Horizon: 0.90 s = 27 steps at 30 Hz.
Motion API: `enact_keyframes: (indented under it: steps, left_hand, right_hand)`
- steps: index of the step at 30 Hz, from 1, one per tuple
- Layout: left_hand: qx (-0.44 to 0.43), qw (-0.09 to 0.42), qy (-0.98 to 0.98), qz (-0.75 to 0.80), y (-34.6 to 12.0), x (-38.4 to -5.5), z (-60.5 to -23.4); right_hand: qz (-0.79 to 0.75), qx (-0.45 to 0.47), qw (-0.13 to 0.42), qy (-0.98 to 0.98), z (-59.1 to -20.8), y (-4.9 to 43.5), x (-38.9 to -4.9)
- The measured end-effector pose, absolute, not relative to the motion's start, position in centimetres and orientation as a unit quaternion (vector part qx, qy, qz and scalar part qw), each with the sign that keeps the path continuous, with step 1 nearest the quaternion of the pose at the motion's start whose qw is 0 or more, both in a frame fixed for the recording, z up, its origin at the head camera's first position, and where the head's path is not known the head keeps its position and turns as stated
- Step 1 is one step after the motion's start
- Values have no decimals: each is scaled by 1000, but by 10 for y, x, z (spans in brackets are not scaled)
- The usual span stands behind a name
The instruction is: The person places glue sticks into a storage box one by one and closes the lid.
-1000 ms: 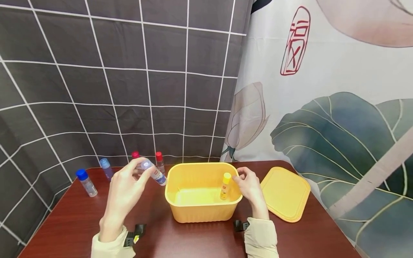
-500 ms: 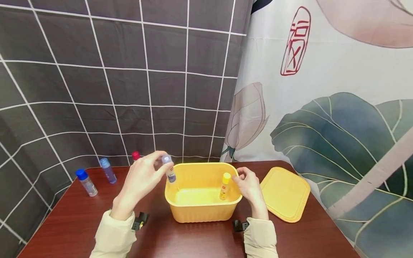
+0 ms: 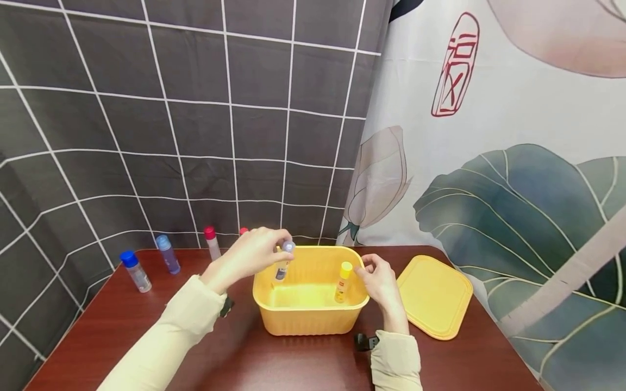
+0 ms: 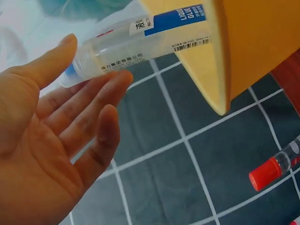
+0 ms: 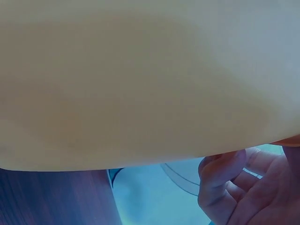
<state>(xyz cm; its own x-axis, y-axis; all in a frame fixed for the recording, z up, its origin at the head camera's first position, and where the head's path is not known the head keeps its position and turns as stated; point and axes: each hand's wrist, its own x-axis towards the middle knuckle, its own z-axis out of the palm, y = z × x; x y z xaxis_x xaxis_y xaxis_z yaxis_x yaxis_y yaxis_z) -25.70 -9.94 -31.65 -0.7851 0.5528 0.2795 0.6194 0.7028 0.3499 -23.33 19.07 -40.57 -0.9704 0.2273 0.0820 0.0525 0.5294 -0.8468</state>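
Note:
My left hand (image 3: 251, 256) pinches a clear liquid glue bottle (image 4: 145, 44) by its capped end, thumb on one side and fingers on the other. The bottle's lower end dips past the rim of a yellow plastic bin (image 3: 308, 321), inside its left part. At the bin's right rim, my right hand (image 3: 382, 285) grips the edge between thumb and fingers; in the right wrist view the bin wall hides part of those fingers. A yellow-capped glue bottle (image 3: 343, 283) stands inside the bin, close to the right hand.
Left of the bin stand a dark-blue-capped bottle (image 3: 136, 271), a light-blue-capped bottle (image 3: 168, 255) and a red-capped bottle (image 3: 212, 244). Another red cap (image 3: 243, 231) shows behind the left hand. A flat yellow lid (image 3: 434, 296) lies to the right. Curtains hang behind the table.
My left hand has carried the glue bottle rightward from beside the bin to over its left part, tipping it more upright. My right hand has stayed on the rim.

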Motion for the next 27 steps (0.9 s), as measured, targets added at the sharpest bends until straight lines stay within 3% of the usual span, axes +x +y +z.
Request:
enact_keyframes:
  steps: [10, 27]
  left_hand:
    - [-374, -1, -919, -125, -52, -271, -317]
    - [-398, -30, -916, -42, -4, -287, -336]
  right_hand:
    - [478, -85, 92, -869, -407, 191, -233]
    - [477, -79, 94, -871, -407, 192, -234]
